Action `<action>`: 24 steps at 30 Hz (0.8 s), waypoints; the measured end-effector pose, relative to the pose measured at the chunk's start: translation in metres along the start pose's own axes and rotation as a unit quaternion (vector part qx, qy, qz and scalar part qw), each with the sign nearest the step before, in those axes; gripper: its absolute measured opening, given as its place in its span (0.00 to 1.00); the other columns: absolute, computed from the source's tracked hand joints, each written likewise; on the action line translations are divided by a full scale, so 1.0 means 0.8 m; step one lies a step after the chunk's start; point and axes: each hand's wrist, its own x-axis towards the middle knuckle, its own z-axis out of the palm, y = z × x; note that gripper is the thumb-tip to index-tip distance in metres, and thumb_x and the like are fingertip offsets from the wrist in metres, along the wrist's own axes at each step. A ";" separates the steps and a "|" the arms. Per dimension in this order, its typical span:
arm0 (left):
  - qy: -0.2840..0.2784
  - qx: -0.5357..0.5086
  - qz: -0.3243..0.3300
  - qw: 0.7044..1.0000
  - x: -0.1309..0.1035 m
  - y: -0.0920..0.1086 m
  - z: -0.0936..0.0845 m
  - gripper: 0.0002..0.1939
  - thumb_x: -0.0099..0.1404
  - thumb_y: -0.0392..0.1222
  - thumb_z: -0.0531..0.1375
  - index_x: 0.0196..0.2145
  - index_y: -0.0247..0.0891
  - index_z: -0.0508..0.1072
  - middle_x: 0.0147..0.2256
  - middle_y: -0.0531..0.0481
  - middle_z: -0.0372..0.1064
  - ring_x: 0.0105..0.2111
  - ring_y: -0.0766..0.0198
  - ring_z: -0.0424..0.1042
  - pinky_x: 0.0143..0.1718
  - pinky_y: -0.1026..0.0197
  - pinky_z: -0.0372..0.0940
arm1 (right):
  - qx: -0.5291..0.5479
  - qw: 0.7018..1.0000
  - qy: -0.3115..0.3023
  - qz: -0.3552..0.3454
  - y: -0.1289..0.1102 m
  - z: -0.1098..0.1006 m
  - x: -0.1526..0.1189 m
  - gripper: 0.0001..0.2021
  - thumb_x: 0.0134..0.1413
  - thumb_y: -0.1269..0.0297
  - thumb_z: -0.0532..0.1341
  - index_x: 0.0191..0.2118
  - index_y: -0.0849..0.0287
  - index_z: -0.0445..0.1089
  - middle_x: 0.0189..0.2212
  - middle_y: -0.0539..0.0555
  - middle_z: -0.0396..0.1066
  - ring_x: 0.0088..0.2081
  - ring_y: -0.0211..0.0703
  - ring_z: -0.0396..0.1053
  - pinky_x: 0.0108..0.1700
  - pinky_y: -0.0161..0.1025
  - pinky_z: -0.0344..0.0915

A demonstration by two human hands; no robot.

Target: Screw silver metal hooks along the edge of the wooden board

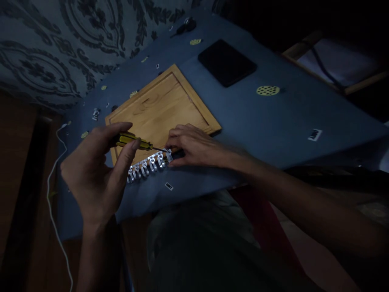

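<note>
My left hand [99, 174] is closed round the yellow and black handle of a screwdriver [130, 140]. Its thin shaft points right, with the tip at the rightmost of several silver metal hooks [152, 162]. These hooks stand in a row along the near edge of a wooden board [158, 107] with a raised frame. At the right end of that row, my right hand [197, 147] pinches the last hook between thumb and fingers. A dark gap shows under the board beside the right fingers; the exact contact there is partly hidden.
A blue cloth with pineapple prints covers the table [243, 121]. Beyond the board lies a black tablet-like slab [227, 62]. Small metal pieces [96, 114] lie at the left, and a dark object [187, 25] at the far edge. A white cable [50, 194] hangs down the left side.
</note>
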 end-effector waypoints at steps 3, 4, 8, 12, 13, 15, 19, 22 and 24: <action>0.023 0.015 0.018 0.999 0.000 -0.001 0.004 0.11 0.69 0.44 0.67 0.48 0.56 0.79 0.41 0.57 0.79 0.43 0.54 0.80 0.45 0.45 0.75 | -0.001 1.000 -0.003 0.008 0.000 0.000 0.001 0.17 0.55 0.54 0.72 0.44 0.61 0.76 0.40 0.56 0.71 0.45 0.51 0.66 0.47 0.44 0.56; 0.018 0.018 0.018 1.000 0.000 0.000 0.005 0.11 0.69 0.44 0.67 0.48 0.56 0.79 0.42 0.57 0.79 0.43 0.55 0.80 0.45 0.47 0.75 | 0.000 1.000 -0.004 0.007 0.001 0.000 0.001 0.18 0.55 0.54 0.72 0.45 0.61 0.76 0.40 0.57 0.72 0.45 0.51 0.66 0.47 0.44 0.56; 0.016 0.031 0.023 0.999 0.000 -0.003 0.010 0.10 0.70 0.47 0.65 0.49 0.55 0.78 0.42 0.57 0.79 0.44 0.54 0.81 0.48 0.48 0.76 | 0.002 1.000 -0.004 0.002 0.001 0.000 0.001 0.19 0.56 0.52 0.72 0.46 0.61 0.76 0.40 0.57 0.72 0.45 0.52 0.66 0.47 0.45 0.56; 0.011 0.031 0.030 0.999 -0.002 -0.009 0.015 0.09 0.71 0.48 0.65 0.49 0.53 0.78 0.43 0.55 0.79 0.45 0.53 0.81 0.48 0.47 0.76 | 0.004 1.000 -0.009 0.016 0.000 0.000 0.001 0.20 0.55 0.52 0.73 0.47 0.62 0.77 0.40 0.57 0.71 0.46 0.52 0.66 0.49 0.46 0.56; 0.010 0.033 0.028 0.999 -0.003 -0.010 0.015 0.09 0.71 0.48 0.65 0.49 0.53 0.78 0.43 0.55 0.79 0.45 0.54 0.81 0.48 0.48 0.76 | 0.005 1.000 -0.009 0.017 0.000 0.000 0.002 0.20 0.55 0.52 0.73 0.47 0.62 0.77 0.41 0.57 0.72 0.46 0.52 0.66 0.49 0.46 0.56; 0.006 0.037 0.027 0.999 -0.003 -0.010 0.015 0.10 0.71 0.48 0.65 0.49 0.53 0.78 0.42 0.56 0.79 0.44 0.56 0.80 0.48 0.49 0.76 | 0.006 1.000 -0.010 0.018 -0.001 0.000 0.002 0.21 0.55 0.53 0.73 0.48 0.63 0.77 0.41 0.57 0.72 0.46 0.52 0.66 0.49 0.46 0.56; -0.001 0.031 0.031 0.999 -0.001 -0.004 0.012 0.09 0.71 0.46 0.65 0.48 0.55 0.78 0.42 0.58 0.79 0.43 0.57 0.80 0.45 0.49 0.76 | 0.005 1.000 -0.009 0.013 -0.001 0.000 0.002 0.19 0.55 0.53 0.73 0.46 0.62 0.77 0.40 0.56 0.71 0.46 0.51 0.66 0.49 0.45 0.56; -0.010 0.036 0.046 0.998 0.001 0.001 0.009 0.09 0.69 0.44 0.67 0.47 0.56 0.78 0.42 0.59 0.80 0.42 0.57 0.80 0.43 0.49 0.76 | 0.001 1.000 -0.004 0.007 0.000 0.001 0.002 0.19 0.56 0.53 0.72 0.46 0.61 0.77 0.41 0.56 0.71 0.46 0.51 0.66 0.49 0.45 0.56; -0.011 0.046 0.053 0.997 0.001 0.003 0.009 0.10 0.69 0.44 0.68 0.47 0.56 0.79 0.41 0.60 0.80 0.40 0.57 0.80 0.43 0.50 0.77 | 0.002 1.000 -0.001 0.003 0.001 0.002 0.001 0.19 0.56 0.52 0.72 0.46 0.61 0.76 0.41 0.57 0.71 0.46 0.52 0.65 0.49 0.45 0.56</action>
